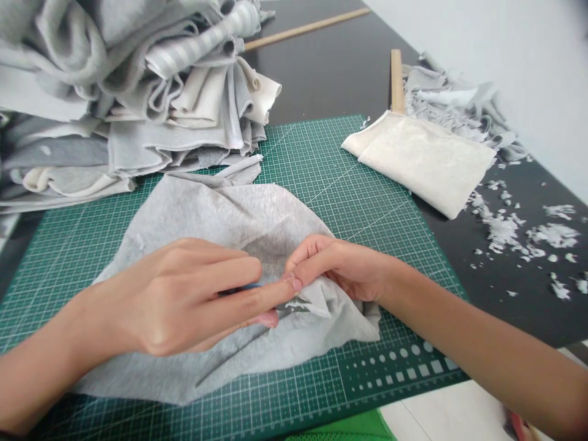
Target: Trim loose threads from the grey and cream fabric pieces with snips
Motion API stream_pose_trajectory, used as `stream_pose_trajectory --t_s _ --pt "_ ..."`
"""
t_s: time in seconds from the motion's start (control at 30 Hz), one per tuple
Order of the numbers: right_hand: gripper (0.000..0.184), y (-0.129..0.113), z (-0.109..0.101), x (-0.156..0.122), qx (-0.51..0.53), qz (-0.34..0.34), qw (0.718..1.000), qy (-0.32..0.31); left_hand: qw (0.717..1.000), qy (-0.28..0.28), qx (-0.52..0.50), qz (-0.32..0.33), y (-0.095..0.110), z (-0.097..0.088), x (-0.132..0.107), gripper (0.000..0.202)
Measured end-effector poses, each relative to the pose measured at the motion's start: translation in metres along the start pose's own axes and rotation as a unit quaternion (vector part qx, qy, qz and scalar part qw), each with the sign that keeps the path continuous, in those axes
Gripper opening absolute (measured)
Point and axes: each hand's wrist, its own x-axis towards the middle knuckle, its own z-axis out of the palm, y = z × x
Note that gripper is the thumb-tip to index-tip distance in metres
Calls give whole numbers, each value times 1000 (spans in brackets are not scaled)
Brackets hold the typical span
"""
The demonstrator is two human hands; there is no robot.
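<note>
A crumpled sheet of grey fabric (229, 220) lies spread across the middle of a green cutting mat (321, 184), its pale fuzzy face up and one end rucked into folds where the two hands meet. Just above the lower fold, a thin blue sliver (248, 285) shows between the fingers, too hidden to tell what it is. The left hand (184, 294) is half closed over the cloth, its fingers lying long and nearly straight, with the thumb tip (267, 318) showing beneath them; whether it grips the blue sliver, the fabric or both cannot be told. The right hand (344, 266) is curled and closed on a fold of the sheet, its fingertips (294, 269) touching the fingertips of the left. A few pale shreds (298, 304) cling to the cloth just below them. Beyond the sheet, a tall stack of folded grey and cream fabric (138, 104) sits on the far left corner of the mat, and a folded cream cloth (422, 162) overlaps its far right edge. Loose grey scraps (500, 229) lie scattered on the dark table (331, 67) to the right, near a wooden strip (397, 79).
</note>
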Motion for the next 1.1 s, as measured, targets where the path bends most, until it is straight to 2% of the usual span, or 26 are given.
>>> stream_pose_trajectory --t_s 0.17,0.3,0.4,0.47,0.57,0.63,0.7,0.73,0.77,0.83,0.93,1.1 --pt "4 0 -1 -1 -3 1 1000 -14 1000 -6 4 -16 4 0 1 31" --pt "8 -2 4 -6 -12 -18 1000 -2 999 28 29 -22 4 -2 1 29" --pt "16 -6 6 -13 -39 -70 997 11 996 67 37 -40 -1 -3 -1 29" --pt "22 -11 5 -19 -97 -130 986 26 994 90 30 -48 -5 -5 -2 27" --pt "28 -19 7 -31 -197 -239 949 60 991 111 24 -65 -11 -7 -2 25" --pt "41 -19 15 -39 -252 -278 922 96 990 114 26 -76 -13 -8 -2 26" --pt "55 -13 28 -43 -305 -293 886 188 990 115 20 -82 -14 -10 -1 27" --pt "56 -8 35 -43 -325 -298 863 245 989 114 16 -88 -14 -10 0 27" --pt "50 -2 42 -42 -338 -306 840 295 989 113 12 -94 -13 -12 0 27" --pt "31 7 52 -40 -346 -318 817 334 989 107 10 -102 -10 -15 1 26" --pt "19 12 54 -37 -323 -338 835 291 988 103 5 -114 -6 -22 1 24" --pt "7 4 42 -38 -247 -315 904 150 991 87 -19 -104 -1 -30 -2 28"
